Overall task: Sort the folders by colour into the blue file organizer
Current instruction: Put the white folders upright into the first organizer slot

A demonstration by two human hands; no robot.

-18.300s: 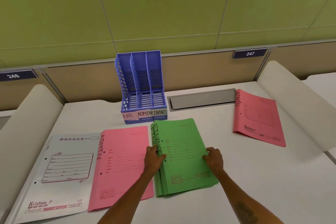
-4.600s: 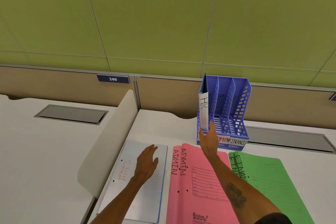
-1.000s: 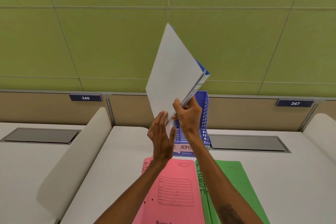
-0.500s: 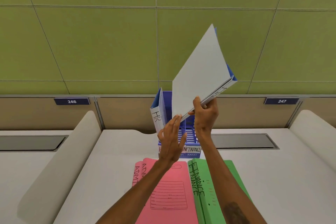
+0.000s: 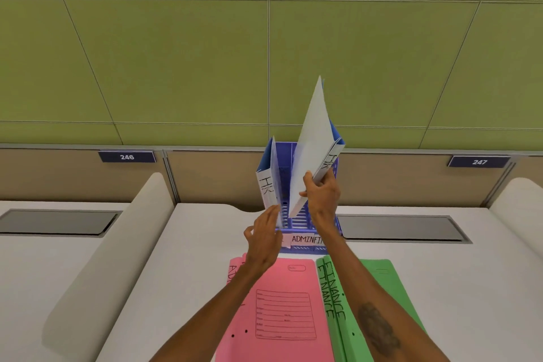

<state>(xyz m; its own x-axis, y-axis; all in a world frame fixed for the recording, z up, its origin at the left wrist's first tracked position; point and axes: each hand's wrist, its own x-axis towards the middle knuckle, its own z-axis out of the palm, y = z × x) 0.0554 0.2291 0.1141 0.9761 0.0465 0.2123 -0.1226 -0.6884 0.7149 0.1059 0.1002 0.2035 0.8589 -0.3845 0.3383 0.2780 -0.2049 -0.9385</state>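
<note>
Tilted white folder [image 5: 312, 156] in right hand [image 5: 322, 195]

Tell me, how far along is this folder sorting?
Done: one white HR folder stands in the left slot of the blue file organizer. In hand: the right hand grips a second HR folder, tilted, its lower corner dipping toward the organizer, the left hand open beside the standing one. Left: pink ADMIN folders and green FINANCE folders lie on the desk.

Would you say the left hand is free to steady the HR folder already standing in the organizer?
Probably yes: the left hand is open and empty, fingertips right by the lower edge of the standing HR folder, nothing between them.
</note>
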